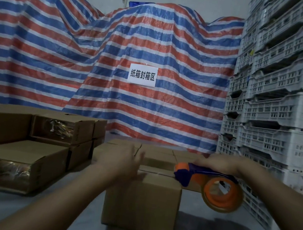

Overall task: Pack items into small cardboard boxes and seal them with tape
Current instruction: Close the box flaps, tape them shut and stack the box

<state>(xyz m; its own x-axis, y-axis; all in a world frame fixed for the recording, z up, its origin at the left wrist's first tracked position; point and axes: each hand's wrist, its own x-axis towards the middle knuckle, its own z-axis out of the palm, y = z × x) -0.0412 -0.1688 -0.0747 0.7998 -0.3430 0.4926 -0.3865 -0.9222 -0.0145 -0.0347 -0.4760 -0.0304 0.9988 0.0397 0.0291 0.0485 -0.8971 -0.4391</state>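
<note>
Cardboard box (142, 204) under my left hand (124, 164), fingers spread flat; right hand (216, 163) fingers curled around tape dispenser (212, 184).

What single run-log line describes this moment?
stage: taping | right hand: holds tape dispenser | left hand: open on cardboard box

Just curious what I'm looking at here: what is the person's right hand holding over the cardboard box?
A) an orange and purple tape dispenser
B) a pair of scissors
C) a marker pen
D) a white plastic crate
A: the right hand grips the handle of an orange and purple tape dispenser, whose front end sits at the top of the cardboard box.
</note>
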